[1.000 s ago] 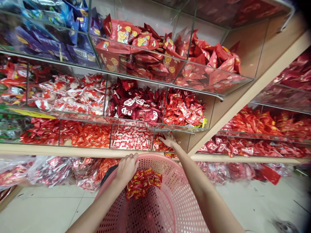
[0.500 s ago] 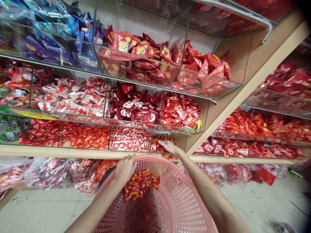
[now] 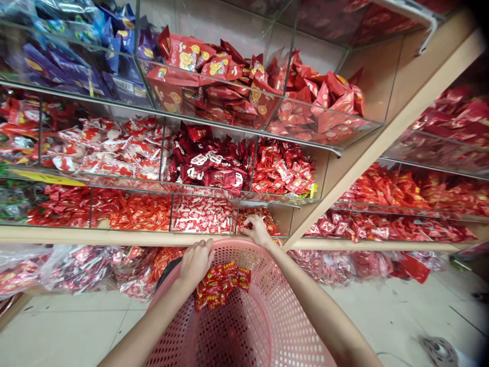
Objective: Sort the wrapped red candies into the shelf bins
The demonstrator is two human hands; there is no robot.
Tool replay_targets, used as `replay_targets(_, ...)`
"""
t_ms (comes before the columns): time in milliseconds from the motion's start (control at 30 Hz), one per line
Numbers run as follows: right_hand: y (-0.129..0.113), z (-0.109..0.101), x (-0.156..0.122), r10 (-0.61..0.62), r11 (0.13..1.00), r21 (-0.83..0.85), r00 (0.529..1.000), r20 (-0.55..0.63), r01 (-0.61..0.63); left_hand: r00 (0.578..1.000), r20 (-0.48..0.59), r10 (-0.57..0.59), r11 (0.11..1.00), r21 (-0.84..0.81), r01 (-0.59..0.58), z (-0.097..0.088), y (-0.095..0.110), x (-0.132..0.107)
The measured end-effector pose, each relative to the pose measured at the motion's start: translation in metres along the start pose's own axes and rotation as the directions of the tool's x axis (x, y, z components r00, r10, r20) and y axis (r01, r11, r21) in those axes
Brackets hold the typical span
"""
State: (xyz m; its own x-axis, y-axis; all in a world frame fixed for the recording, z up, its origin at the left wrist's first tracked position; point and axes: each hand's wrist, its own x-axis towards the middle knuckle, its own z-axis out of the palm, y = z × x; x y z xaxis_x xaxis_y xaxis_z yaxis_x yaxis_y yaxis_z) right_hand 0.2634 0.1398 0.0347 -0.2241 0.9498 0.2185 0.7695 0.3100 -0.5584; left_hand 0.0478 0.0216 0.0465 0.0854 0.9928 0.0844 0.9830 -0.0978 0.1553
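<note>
My left hand (image 3: 196,262) grips the far rim of a pink perforated basket (image 3: 267,316) held up against the shelf edge. A heap of small red candy packets (image 3: 222,283) lies inside the basket by that hand. My right hand (image 3: 257,232) reaches into the lowest glass bin (image 3: 263,216) of small red packets, fingers curled down onto them. Whether it has packets in its grasp is hidden.
Glass-fronted bins run in tiers: white-red candies (image 3: 204,214), dark red packs (image 3: 208,163), red packets (image 3: 284,171), orange-printed red bags (image 3: 214,76), blue bags (image 3: 76,56). A wooden shelf edge (image 3: 95,237) runs below, bagged candy (image 3: 76,267) under it. A second shelf unit (image 3: 412,204) stands right.
My right hand has moved a little left and nearer, its fingers curling onto the packets in the bottom bin. The left hand and basket stay put; the view shifted slightly.
</note>
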Motion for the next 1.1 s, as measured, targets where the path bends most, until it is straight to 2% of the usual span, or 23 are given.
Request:
replay_targets(133, -0.01, -0.015, -0.004, -0.001, 0.97, 0.243, 0.999, -0.032, 0.009, 1.0, 0.012, -0.011, 1.0, -0.012, 0.011, 0.001, 0.0, 0.0)
replay_targets(233, -0.024, -0.031, -0.015, 0.04, 0.881, 0.473, 0.999, -0.023, -0.025, 1.0, 0.01, -0.007, 1.0, -0.012, 0.007, 0.002, 0.0, 0.0)
replay_targets(300, -0.035, -0.04, -0.028, 0.06, 0.804, 0.591, 0.998, 0.034, -0.068, 1.0, -0.002, 0.006, 1.0, -0.008, -0.007, 0.003, 0.0, 0.0)
replay_targets(367, -0.044, -0.045, -0.045, 0.017, 0.747, 0.652, 0.985, 0.173, -0.128, 1.0, -0.013, 0.022, 1.0, 0.004, -0.022, 0.003, 0.0, 0.0)
replay_targets(400, -0.046, -0.046, -0.053, -0.036, 0.742, 0.652, 0.962, 0.272, -0.156, 0.999, -0.017, 0.028, 1.0, 0.011, -0.028, 0.004, 0.0, 0.0)
replay_targets(433, -0.047, -0.045, -0.06, -0.103, 0.752, 0.635, 0.92, 0.379, -0.178, 0.999, -0.022, 0.033, 0.999, 0.015, -0.033, 0.004, 0.001, 0.0)
replay_targets(500, -0.045, -0.041, -0.072, -0.194, 0.81, 0.552, 0.798, 0.571, -0.199, 0.999, -0.034, 0.039, 0.999, 0.015, -0.039, 0.006, 0.001, -0.001)
replay_targets(533, -0.042, -0.037, -0.077, -0.191, 0.847, 0.488, 0.737, 0.649, -0.21, 0.998, -0.04, 0.043, 0.999, 0.012, -0.042, 0.006, 0.001, -0.001)
replay_targets(633, -0.034, -0.025, -0.087, -0.037, 0.923, 0.256, 0.596, 0.802, -0.286, 0.998, -0.041, 0.055, 0.998, 0.007, -0.055, 0.006, 0.002, -0.001)
replay_targets(700, -0.031, -0.017, -0.091, 0.045, 0.939, 0.146, 0.531, 0.846, -0.311, 0.998, -0.031, 0.064, 0.998, 0.007, -0.063, 0.004, 0.004, -0.001)
replay_targets(800, -0.03, -0.005, -0.098, 0.061, 0.952, 0.091, 0.471, 0.88, -0.292, 0.997, -0.018, 0.071, 0.997, 0.003, -0.071, 0.001, 0.008, -0.001)
replay_targets(900, -0.029, 0.01, -0.104, 0.031, 0.94, 0.106, 0.392, 0.919, -0.324, 0.997, -0.012, 0.072, 0.997, 0.003, -0.072, 0.0, 0.01, 0.0)
replay_targets(933, -0.028, 0.015, -0.106, 0.033, 0.935, 0.107, 0.383, 0.923, -0.339, 0.997, -0.009, 0.071, 0.997, 0.005, -0.071, -0.001, 0.01, 0.0)
replay_targets(1000, -0.026, 0.025, -0.109, 0.068, 0.937, 0.08, 0.403, 0.913, -0.339, 0.997, -0.005, 0.071, 0.997, 0.015, -0.071, -0.002, 0.011, 0.0)
replay_targets(1100, -0.023, 0.034, -0.111, 0.111, 0.957, 0.03, 0.462, 0.88, -0.287, 0.997, -0.003, 0.074, 0.997, 0.026, -0.074, -0.003, 0.012, -0.001)
